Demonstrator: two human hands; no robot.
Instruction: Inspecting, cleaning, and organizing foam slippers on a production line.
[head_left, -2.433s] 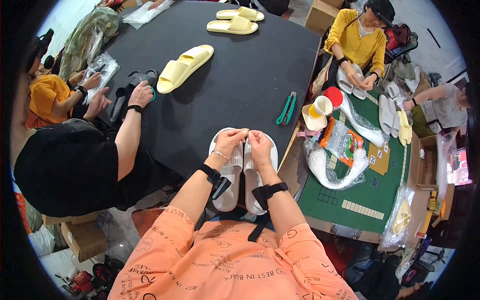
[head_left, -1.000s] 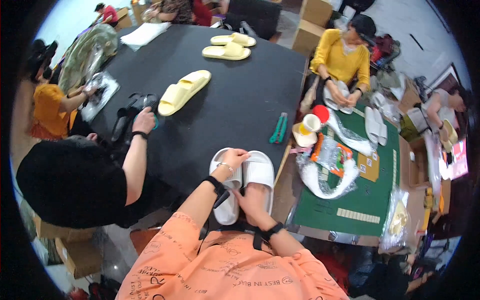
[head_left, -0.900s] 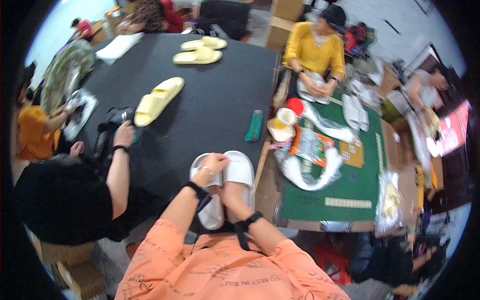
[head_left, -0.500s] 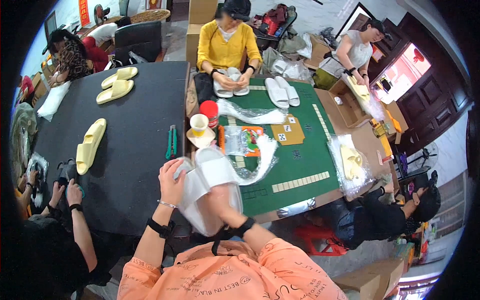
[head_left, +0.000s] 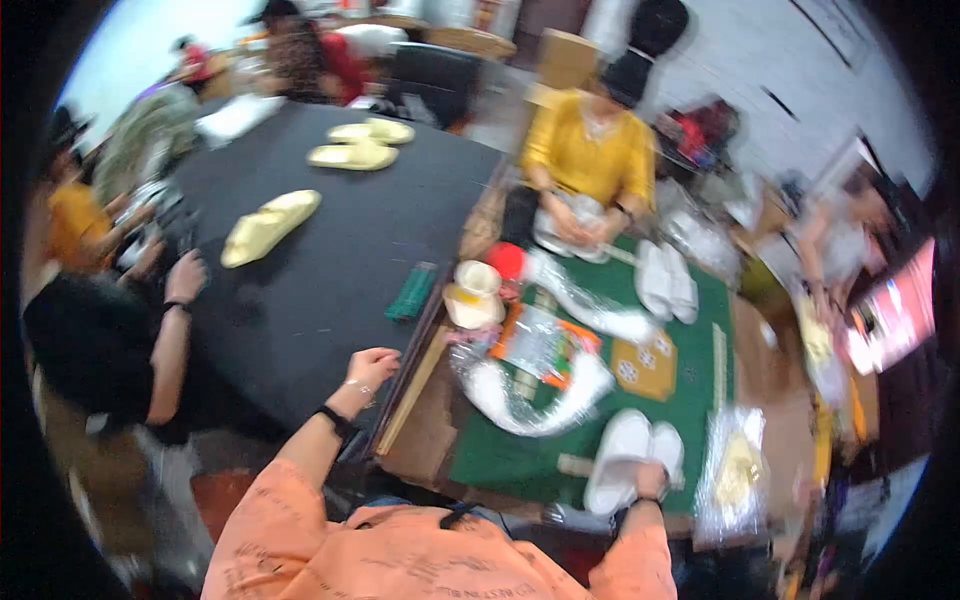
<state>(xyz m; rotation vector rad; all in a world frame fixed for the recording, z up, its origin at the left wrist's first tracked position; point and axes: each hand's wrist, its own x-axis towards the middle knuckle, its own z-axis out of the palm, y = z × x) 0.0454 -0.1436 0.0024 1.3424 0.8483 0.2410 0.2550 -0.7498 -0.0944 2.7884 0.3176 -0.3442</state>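
A pair of white slide slippers [head_left: 620, 455] rests side by side on the green table mat [head_left: 500, 445] near its front edge. My right hand [head_left: 650, 482] is closed on the pair, its fingers partly hidden inside the slippers. Over the edge of the dark table, my left hand [head_left: 372, 368] hovers empty, its loosely bent fingers a little apart. A curved bundle of clear plastic bags [head_left: 510, 405] lies on the mat between my hands. The picture is blurred by motion.
A seated person [head_left: 590, 150] in yellow handles light slippers across the mat. Another white pair [head_left: 667, 283] lies beside them. A bagged cream pair [head_left: 740, 470] is at the right. The dark table [head_left: 330, 240] bears cream slippers [head_left: 270, 228] and a green-handled cutter [head_left: 410, 292].
The white slippers have gone from in front of my body to the mat at the right, in my right hand. My left hand has let go of them. The view has turned.
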